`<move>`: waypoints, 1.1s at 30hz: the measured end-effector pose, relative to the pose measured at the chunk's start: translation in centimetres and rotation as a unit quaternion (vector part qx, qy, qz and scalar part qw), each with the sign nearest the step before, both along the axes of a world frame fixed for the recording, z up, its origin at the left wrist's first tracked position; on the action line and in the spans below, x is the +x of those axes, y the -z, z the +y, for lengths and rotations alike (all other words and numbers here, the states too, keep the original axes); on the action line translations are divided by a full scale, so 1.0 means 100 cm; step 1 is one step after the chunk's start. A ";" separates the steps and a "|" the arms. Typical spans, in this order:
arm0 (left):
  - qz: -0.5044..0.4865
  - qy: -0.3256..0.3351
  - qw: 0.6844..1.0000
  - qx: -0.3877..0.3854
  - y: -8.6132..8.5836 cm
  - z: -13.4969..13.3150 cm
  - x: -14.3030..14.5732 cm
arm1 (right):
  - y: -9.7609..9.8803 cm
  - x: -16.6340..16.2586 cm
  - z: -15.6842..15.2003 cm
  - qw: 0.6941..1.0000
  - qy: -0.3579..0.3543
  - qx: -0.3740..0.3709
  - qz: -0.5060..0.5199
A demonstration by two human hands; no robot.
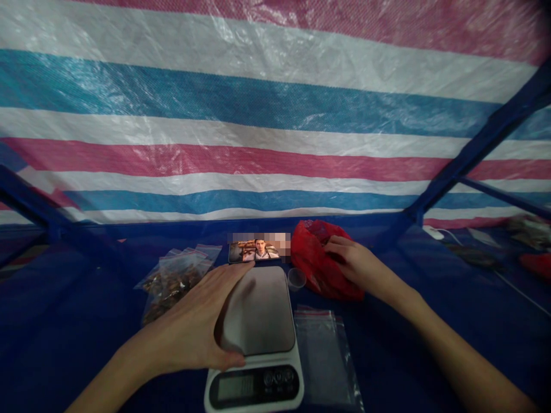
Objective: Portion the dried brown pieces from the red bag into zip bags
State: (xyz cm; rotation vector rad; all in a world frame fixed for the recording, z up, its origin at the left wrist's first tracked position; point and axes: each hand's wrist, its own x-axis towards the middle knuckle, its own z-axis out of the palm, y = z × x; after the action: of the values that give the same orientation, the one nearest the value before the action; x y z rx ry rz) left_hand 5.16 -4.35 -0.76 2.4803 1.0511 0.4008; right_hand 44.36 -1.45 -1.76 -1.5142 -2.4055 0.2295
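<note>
A digital scale (262,315) with a metal platform and a lit display lies flat in front of me. My left hand (202,315) spans its left side, thumb resting just above the display and fingers reaching to the platform's far corner. The platform bears no object. To the right of the scale, my right hand (355,261) is at a crumpled red plastic bag (316,258), its fingers curled into the bag's folds; the fingertips are partly hidden. A small clear round dish (297,279) sits between scale and bag.
Filled zip bags (172,284) with brown pieces lie left, partly behind my left hand. Flat clear zip bags (325,355) are right of the scale. A phone (256,250) shows a video behind it. Blue frame bars (473,149) flank the striped sheet (258,115).
</note>
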 end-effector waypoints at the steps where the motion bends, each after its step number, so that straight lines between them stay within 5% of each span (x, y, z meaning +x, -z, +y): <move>1: -0.004 0.000 1.000 0.003 0.000 0.000 0.001 | -0.001 -0.001 0.000 1.000 -0.001 0.005 0.026; 11: -0.043 -0.063 0.994 0.074 0.008 0.010 -0.023 | -0.003 -0.008 0.000 0.978 -0.113 -0.078 0.160; 21: -0.121 -0.169 0.955 0.210 0.006 0.039 -0.055 | 0.011 -0.007 -0.005 0.993 -0.104 -0.036 0.052; 33: -0.115 -0.152 0.956 0.223 0.012 0.046 -0.060 | 0.005 -0.011 -0.009 0.997 -0.064 0.014 -0.047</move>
State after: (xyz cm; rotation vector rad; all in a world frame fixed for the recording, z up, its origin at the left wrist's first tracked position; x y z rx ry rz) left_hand -0.85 0.22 -1.96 2.5546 1.3640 1.1040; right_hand 43.24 -2.35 -2.22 -1.3905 -2.5707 0.1552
